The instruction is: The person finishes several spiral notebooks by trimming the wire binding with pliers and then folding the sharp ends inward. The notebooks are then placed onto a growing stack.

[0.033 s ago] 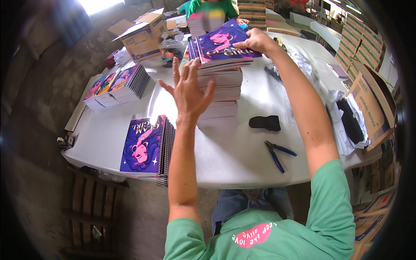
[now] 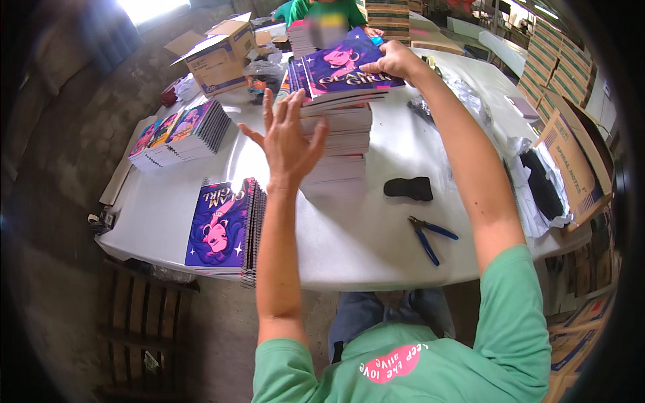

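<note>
A tall stack of notebooks (image 2: 337, 141) stands on the white table in front of me. Its topmost notebook (image 2: 342, 64) has a purple cover with a pink-toned drawn figure. My right hand (image 2: 398, 62) grips that notebook by its far right part, the index finger lying across the cover. My left hand (image 2: 287, 138) is raised at the stack's near left side, fingers spread; whether it touches the pages I cannot tell. Nearer me, left of my left forearm, lies a pile of spiral-bound notebooks (image 2: 218, 225) with the same cover and black coils.
Blue-handled cutting pliers (image 2: 430, 238) and a black cloth-like piece (image 2: 408, 189) lie right of the stack. More notebooks (image 2: 178, 134) stand in rows at left. An open carton (image 2: 218, 64) is behind them; another carton (image 2: 571, 161) sits at right. A co-worker (image 2: 329, 20) in green is across the table.
My left hand has shifted very slightly left. The right hand keeps its hold on the top notebook, and the view has moved a little.
</note>
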The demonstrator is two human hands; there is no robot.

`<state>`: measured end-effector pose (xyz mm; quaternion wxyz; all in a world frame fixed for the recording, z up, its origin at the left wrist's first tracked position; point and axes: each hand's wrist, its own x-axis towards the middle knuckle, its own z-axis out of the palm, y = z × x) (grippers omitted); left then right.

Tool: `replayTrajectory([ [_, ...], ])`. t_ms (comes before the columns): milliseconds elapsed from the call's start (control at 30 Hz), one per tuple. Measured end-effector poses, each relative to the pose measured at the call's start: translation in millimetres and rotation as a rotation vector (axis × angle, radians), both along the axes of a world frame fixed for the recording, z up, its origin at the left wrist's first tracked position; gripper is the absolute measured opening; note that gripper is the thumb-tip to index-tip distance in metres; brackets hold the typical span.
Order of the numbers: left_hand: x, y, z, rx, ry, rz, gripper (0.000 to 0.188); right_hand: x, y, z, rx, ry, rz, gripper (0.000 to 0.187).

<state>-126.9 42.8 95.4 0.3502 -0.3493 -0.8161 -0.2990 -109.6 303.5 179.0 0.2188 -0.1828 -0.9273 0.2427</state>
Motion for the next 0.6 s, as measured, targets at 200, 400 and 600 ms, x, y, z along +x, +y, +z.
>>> replayTrajectory([
  [200,5,4,35,0.085,-0.163,-0.051,0.062,68,-3,-4,-0.176,0.699,0.102,0.057],
  [400,54,-9,56,0.771,-0.793,-0.888,0.037,189,-120,-52,-0.568,0.723,0.415,0.057],
  [600,128,-49,39,-0.112,-0.284,-0.463,0.023,284,95,-136,-0.448,0.774,-0.44,0.03],
])
